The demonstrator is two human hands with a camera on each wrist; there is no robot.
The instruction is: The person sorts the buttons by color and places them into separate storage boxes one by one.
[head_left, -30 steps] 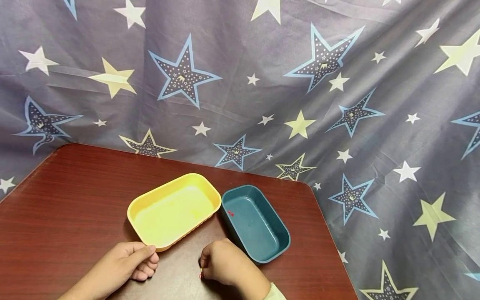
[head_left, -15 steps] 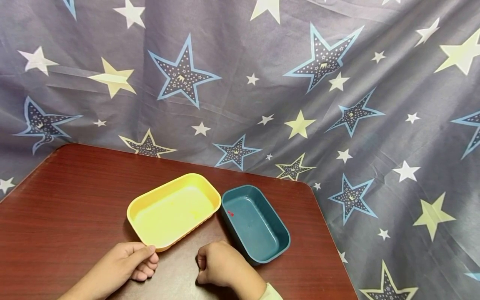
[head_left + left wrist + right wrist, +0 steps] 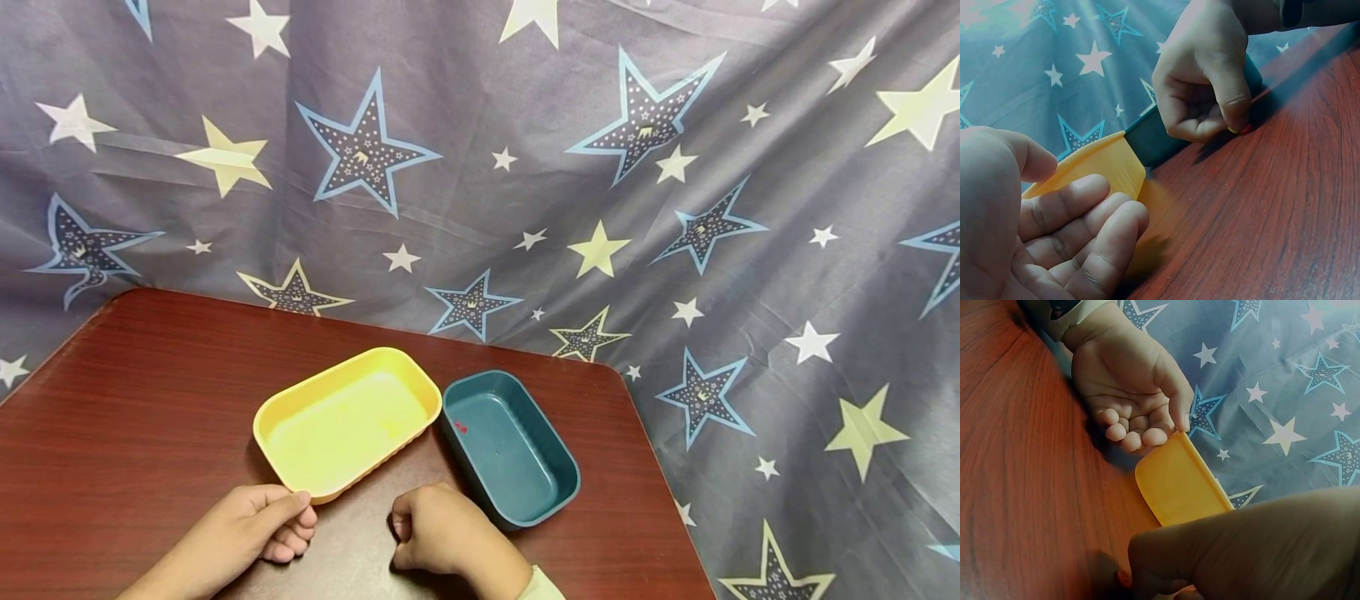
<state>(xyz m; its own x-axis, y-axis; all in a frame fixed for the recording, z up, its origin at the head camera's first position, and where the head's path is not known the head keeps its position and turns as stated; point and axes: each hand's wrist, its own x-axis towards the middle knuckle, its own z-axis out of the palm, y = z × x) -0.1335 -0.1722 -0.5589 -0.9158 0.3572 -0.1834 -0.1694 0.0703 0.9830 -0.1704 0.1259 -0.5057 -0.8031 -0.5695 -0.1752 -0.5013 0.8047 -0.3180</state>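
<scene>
My left hand (image 3: 258, 525) pinches the near rim of the yellow tub (image 3: 345, 425) between thumb and curled fingers. Knuckles up, my right hand (image 3: 450, 529) is low over the table in front of the teal tub (image 3: 517, 442). Its thumb and forefinger pinch a tiny red piece (image 3: 1245, 129), which peeps out in the left wrist view and also shows as a red bit (image 3: 1124, 578) in the right wrist view. From the head it is hidden, and its kind is too small to tell. Small red bits (image 3: 461, 427) lie inside the teal tub.
Both tubs stand close together, corner to corner, on a reddish-brown wooden table (image 3: 172, 375). A grey star-patterned curtain (image 3: 465, 150) hangs behind the table and along its right side. Faint yellow bits (image 3: 393, 428) may lie in the yellow tub.
My right hand has shifted slightly left and turned a little, so the red piece seen at its fingertips is now hidden from the head view. The left hand and both tubs stay put.
</scene>
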